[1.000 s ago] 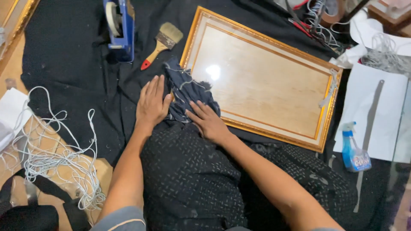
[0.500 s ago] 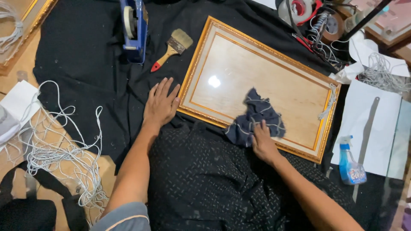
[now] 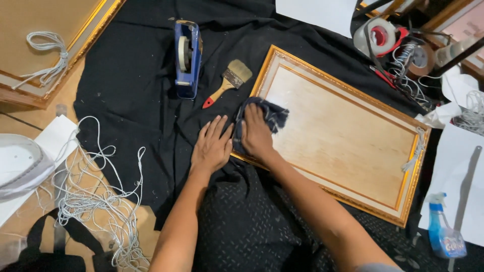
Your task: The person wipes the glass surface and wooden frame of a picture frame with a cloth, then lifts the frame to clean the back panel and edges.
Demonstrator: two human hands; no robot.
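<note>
Right hand lies palm-down at centre frame on a dark blue cloth, fingers spread and pressing the cloth flat rather than clenched round it. The cloth sits on the near-left corner of a gold-edged picture frame, bunched partly under the palm and partly showing to its upper right.

Left hand rests just beside the right, to its left, flat on the black fabric sheet, fingers released and splayed, holding nothing. Its fingertips reach the frame's left edge; whether they touch it cannot be told.

The picture frame lies flat and tilted, running from centre frame down to the lower right, its pale wooden panel facing up. A short grey cord hangs at its right edge.

Above the hands, centre-left: a paintbrush with red handle tip, lying just off the frame's upper-left corner; left of it, a blue tape dispenser standing on the sheet.

Upper right: a red and white tape dispenser among tangled wire. Lower right: a blue spray bottle lying on white paper, a long metal ruler beside it.

Lower left: loose white string in a tangle on the floor. Upper left: a second frame with a coil of string upon it.
</note>
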